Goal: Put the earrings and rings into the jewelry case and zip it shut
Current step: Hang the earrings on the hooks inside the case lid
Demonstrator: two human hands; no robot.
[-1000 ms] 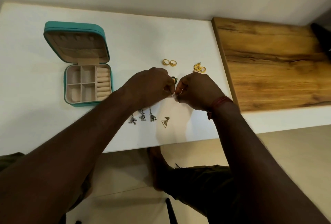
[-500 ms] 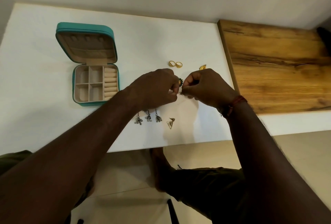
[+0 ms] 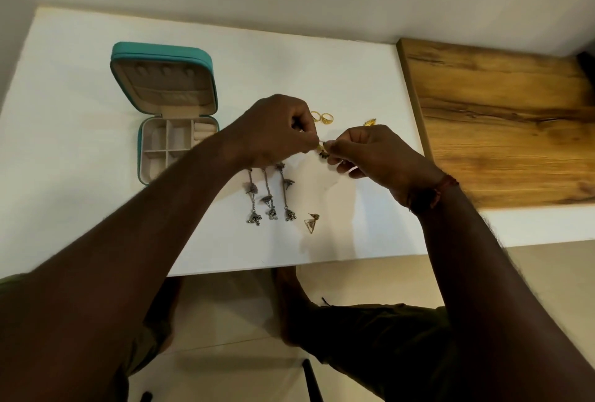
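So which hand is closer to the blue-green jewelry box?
The left hand. It hovers just right of the open jewelry box, its forearm crossing the box's corner. The right hand is farther right, beyond the left.

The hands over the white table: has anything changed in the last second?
Hardly. Both hands, left and right, pinch one small dark-and-gold earring between them throughout, only fiddling with it. The open teal jewelry case, three silver dangling earrings, triangular earring and two gold rings lie unmoved.

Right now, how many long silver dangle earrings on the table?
3, side by side below the left hand: left, middle, right. Tops are partly hidden by the hand.
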